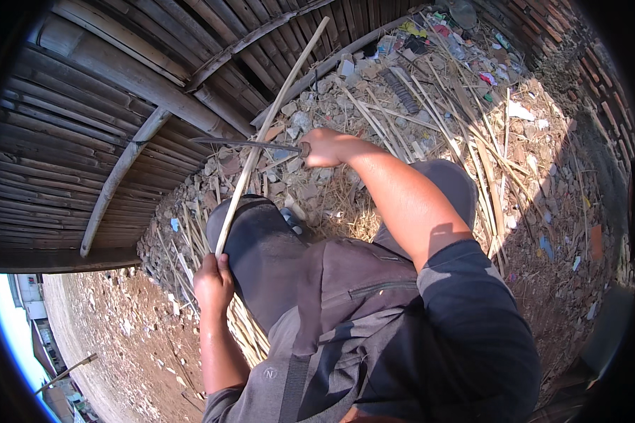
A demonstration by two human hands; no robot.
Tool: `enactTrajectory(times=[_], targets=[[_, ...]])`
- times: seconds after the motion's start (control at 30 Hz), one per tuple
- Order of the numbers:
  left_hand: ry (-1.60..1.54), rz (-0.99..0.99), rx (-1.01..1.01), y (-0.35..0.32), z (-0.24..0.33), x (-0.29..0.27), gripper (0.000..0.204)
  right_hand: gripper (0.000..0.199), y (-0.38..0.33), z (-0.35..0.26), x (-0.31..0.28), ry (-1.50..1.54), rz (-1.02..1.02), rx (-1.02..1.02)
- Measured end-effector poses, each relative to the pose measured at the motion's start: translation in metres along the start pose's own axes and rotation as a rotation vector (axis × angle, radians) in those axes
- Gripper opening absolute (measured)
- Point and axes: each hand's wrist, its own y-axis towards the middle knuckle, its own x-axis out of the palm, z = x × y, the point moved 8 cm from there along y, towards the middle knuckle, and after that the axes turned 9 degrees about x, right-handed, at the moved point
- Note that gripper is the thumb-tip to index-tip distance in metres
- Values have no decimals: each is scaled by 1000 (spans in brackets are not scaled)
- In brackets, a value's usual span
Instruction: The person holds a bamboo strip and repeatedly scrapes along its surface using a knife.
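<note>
An outdoor yard used as a rough bamboo workplace. A wall of split bamboo slats (pixel 85 134) stands on one side and a brick wall (pixel 600 106) on the other. Between them, bare earth (pixel 120 331) carries rubble (pixel 331 92), scattered bamboo strips (pixel 466 141) and litter (pixel 430 32).

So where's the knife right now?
The knife is in the right hand, upper middle of the head view, its blade crossing the bamboo stick that the left hand grips.
</note>
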Motion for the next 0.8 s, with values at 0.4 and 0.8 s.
enactTrajectory(times=[0.4, 0.8], targets=[[-145, -74, -40, 7, -10, 6, 35, 35, -42, -67, 9, -219, -28, -53], [-161, -95, -65, 6, -16, 5, 38, 41, -6, -10, -4, 109, 65, 213]])
